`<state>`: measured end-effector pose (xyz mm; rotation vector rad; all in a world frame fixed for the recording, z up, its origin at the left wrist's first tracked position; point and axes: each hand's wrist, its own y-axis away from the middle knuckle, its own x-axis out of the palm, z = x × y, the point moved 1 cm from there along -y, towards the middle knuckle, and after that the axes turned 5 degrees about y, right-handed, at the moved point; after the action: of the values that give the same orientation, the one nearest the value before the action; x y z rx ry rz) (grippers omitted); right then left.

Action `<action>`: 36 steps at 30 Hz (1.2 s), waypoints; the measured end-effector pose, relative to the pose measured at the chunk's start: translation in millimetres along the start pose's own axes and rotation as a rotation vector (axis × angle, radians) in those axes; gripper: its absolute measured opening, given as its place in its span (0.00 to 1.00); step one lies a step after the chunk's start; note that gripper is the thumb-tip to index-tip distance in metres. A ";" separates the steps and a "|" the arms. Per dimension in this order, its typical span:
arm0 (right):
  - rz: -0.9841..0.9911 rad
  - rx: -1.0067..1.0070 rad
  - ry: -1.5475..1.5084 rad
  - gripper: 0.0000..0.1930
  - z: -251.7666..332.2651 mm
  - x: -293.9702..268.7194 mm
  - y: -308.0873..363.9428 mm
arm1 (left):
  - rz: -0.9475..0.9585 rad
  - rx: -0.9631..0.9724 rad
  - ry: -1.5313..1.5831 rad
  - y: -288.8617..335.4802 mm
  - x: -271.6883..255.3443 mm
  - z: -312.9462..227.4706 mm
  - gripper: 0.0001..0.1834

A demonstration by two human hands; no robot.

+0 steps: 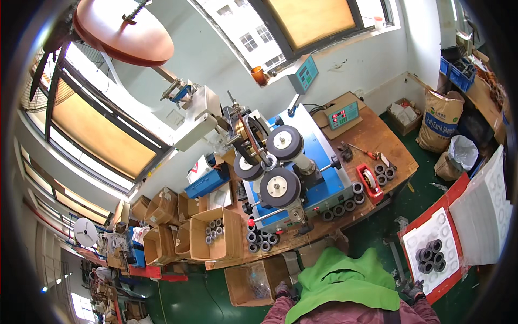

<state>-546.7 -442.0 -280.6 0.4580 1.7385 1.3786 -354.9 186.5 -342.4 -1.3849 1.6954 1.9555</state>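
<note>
My left hand (282, 289), in a dark glove, is low beside the right edge of an open cardboard box (236, 286) with clear plastic inside. Its fingers are too small and dark to make out. My right hand (413, 290), also gloved, is by the near corner of a white moulded tray (418, 240), fingers apart. Several black rings (431, 255) sit grouped on that tray. Ahead on the workbench stands a blue winding machine (324, 181) with three black rollers (284, 142). A pale ring (268, 161) sits between the rollers, at a copper-coloured hoop (249, 135).
More dark rings (261, 241) stand along the bench's front edge. A cardboard box (215, 232) at the left holds several rings. A red tape dispenser (369, 183) and screwdriver (371, 155) lie right of the machine. White trays (480, 210) lean at the far right.
</note>
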 end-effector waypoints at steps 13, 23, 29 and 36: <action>-0.048 0.169 -0.087 0.69 -1.9 12.4 -23.7 | -0.127 -0.320 1.360 -8.7 -47.2 -84.1 0.11; -0.052 0.144 -0.051 0.69 -15.5 21.7 -45.2 | 0.038 -0.297 1.290 1.0 -32.0 -73.1 0.09; -0.072 0.134 -0.022 0.68 -13.8 23.2 -41.8 | 0.040 -0.335 1.265 13.3 -12.9 -43.4 0.12; -0.064 0.169 0.053 0.64 -11.5 19.1 -36.2 | 0.053 -0.461 1.211 26.3 -8.3 -45.7 0.09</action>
<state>-559.0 -447.1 -320.9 0.4579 1.9052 1.2141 -345.2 142.2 -314.2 -3.1385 1.6004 1.6160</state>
